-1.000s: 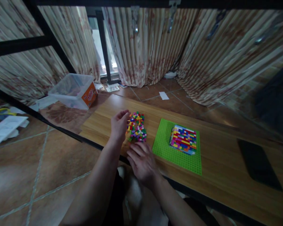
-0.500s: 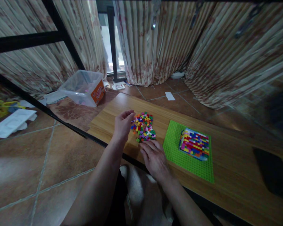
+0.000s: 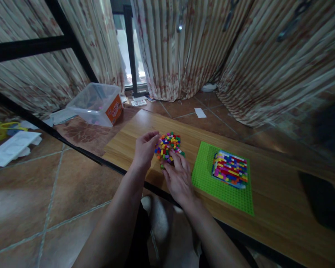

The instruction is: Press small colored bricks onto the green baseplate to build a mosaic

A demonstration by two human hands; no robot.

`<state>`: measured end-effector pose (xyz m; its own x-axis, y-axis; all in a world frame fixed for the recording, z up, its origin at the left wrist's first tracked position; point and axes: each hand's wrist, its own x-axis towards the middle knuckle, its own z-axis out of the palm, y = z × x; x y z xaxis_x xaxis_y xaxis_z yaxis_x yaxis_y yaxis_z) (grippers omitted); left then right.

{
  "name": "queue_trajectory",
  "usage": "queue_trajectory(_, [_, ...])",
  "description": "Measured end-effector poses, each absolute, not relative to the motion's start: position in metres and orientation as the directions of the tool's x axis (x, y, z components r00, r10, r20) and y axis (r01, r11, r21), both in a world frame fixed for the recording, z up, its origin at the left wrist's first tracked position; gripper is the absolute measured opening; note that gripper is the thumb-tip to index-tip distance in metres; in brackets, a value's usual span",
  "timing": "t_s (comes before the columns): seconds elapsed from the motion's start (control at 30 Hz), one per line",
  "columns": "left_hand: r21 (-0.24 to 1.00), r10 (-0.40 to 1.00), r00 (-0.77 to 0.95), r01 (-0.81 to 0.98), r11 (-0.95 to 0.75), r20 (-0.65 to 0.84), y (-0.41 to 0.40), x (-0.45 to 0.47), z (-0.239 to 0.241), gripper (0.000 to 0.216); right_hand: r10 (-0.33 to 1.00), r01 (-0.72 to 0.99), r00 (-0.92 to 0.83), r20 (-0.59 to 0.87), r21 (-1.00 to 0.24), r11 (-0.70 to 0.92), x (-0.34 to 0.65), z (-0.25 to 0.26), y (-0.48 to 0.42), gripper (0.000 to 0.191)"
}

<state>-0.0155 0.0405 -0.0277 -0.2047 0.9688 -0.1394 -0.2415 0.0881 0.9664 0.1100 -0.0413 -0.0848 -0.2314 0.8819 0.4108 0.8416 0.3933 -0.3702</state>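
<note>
A heap of small multicoloured bricks (image 3: pixel 169 144) lies on the wooden table (image 3: pixel 268 208). My left hand (image 3: pixel 144 149) rests at the heap's left edge, fingers curved and spread, holding nothing. From the near side my right hand (image 3: pixel 178 175) lies flat over the heap, fingers stretched out on the bricks. To the right a green baseplate (image 3: pixel 209 182) carries a flat block of stacked coloured bricks (image 3: pixel 230 168).
A dark flat object (image 3: pixel 322 203) lies at the table's right end. On the tiled floor to the left stand a clear plastic box with an orange label (image 3: pixel 96 104) and white trays (image 3: pixel 12 147). Striped curtains hang behind, and a black frame bar (image 3: pixel 44 128) crosses at left.
My right hand has slid forward from the heap's near edge onto the bricks. The left hand stays at the heap's left side. The camera view shifted slightly.
</note>
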Motion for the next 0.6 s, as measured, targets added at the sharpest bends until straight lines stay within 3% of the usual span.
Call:
queue_trajectory(0.2, [0.970, 0.970, -0.200, -0.224, 0.094, -0.140, 0.040, -0.012, -0.026, 0.030, 0.900, 0.821, -0.229, 0.370, -0.423, 0.383, 0.108, -0.086, -0.040, 0.022])
queue_trajectory(0.6, [0.975, 0.975, -0.182, -0.200, 0.092, -0.129, 0.039, 0.000, -0.027, 0.030, 0.852, 0.776, -0.377, 0.364, -0.378, 0.505, 0.110, -0.080, -0.050, 0.016])
